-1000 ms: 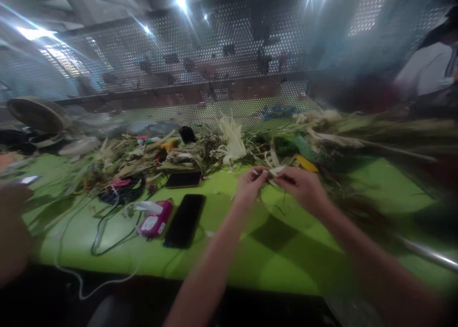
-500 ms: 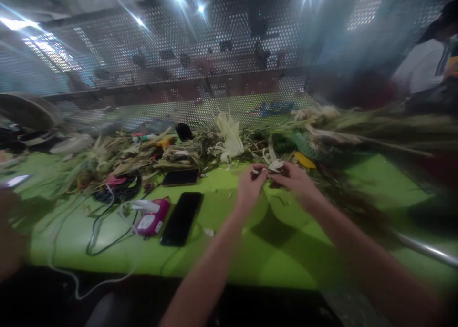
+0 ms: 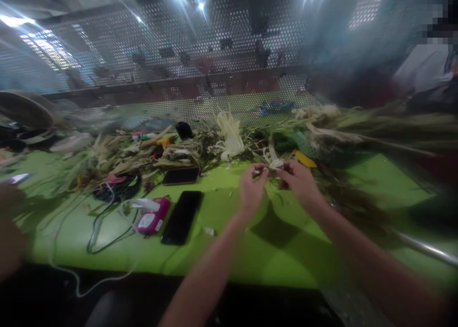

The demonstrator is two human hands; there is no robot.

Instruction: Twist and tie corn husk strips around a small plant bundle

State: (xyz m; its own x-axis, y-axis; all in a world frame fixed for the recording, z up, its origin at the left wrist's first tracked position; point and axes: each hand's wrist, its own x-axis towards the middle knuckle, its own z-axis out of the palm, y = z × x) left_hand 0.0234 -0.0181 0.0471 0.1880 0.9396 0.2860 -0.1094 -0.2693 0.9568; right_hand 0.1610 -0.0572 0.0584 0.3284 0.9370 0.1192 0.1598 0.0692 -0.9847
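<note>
My left hand (image 3: 253,181) is closed in a pinch at the near end of a small pale bunch of husk strips (image 3: 275,164). Close beside it, my right hand (image 3: 297,179) pinches the same bunch from the right, fingertips almost meeting the left ones. Both hands are just above the green tabletop (image 3: 222,208), and the fingers partly cover what lies between them. Beyond the hands stands a larger cream husk flower (image 3: 231,136) with thin upright strands.
Dried husks and leaves (image 3: 171,158) heap along the back, before a perforated metal panel (image 3: 200,88). To the left lie a black phone (image 3: 182,217), another phone (image 3: 181,176), and a magenta power adapter (image 3: 153,216) with cables. A co-worker's hand (image 3: 12,227) is at far left.
My right-hand fingers have shifted slightly on the pale husk bunch. My left hand keeps its pinch almost in place, and the view has barely moved.
</note>
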